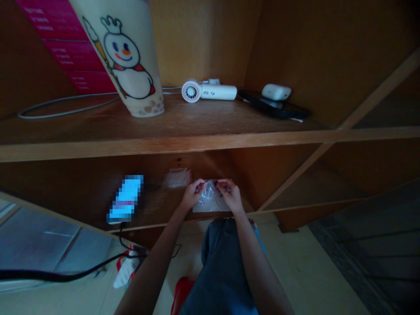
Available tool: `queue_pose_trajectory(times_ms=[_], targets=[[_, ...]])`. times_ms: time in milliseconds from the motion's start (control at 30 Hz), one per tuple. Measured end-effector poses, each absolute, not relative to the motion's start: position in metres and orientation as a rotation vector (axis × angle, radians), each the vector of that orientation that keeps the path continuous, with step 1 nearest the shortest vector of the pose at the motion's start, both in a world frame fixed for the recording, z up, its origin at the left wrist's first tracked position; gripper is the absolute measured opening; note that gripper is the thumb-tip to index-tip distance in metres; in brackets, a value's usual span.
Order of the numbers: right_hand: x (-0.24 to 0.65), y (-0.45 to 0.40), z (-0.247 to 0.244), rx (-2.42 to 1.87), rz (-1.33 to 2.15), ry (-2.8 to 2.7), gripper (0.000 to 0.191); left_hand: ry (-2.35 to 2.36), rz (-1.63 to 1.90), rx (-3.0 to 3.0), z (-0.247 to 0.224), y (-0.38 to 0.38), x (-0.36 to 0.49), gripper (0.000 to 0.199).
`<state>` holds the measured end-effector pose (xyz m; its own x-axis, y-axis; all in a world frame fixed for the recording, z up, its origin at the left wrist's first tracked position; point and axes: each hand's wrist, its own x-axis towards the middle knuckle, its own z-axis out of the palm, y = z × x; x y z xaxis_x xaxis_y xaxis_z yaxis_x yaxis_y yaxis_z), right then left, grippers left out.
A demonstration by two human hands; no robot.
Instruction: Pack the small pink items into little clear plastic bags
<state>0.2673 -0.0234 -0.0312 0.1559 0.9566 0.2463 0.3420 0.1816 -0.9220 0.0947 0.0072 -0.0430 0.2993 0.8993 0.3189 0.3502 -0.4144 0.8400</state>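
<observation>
A clear plastic bag (211,199) lies on the lower shelf near its front edge, between my two hands. My left hand (193,194) has its fingers closed on the bag's upper left part. On the other side, my right hand (230,193) pinches the bag's upper right edge. Whether anything small is inside the bag I cannot tell. Just left of my left hand, a stack of clear plastic bags (178,178) rests farther back on the same shelf.
A phone (126,199) with a blurred-out screen lies left, a black cable (121,238) hanging from it. On the upper shelf stand a milk tea cup (131,65), a white handheld fan (210,92), and a white earbud case (276,92) on a dark flat object (278,109).
</observation>
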Motion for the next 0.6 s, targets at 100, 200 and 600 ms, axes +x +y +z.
queue_pose_trajectory(times_ms=[100, 200, 600], targets=[[0.28, -0.024, -0.035, -1.397, 0.623, -1.293, 0.02, 1.115, 1.076, 1.91, -0.046, 0.009, 0.094, 0.018], [0.293, -0.025, -0.04, -1.554, 0.487, -1.303, 0.02, 1.124, 1.066, 1.901, -0.046, 0.009, 0.094, 0.018], [0.298, -0.024, -0.048, -1.806, 0.382, -1.521, 0.029, 1.132, 1.067, 1.879, -0.045, 0.008, 0.094, 0.021]])
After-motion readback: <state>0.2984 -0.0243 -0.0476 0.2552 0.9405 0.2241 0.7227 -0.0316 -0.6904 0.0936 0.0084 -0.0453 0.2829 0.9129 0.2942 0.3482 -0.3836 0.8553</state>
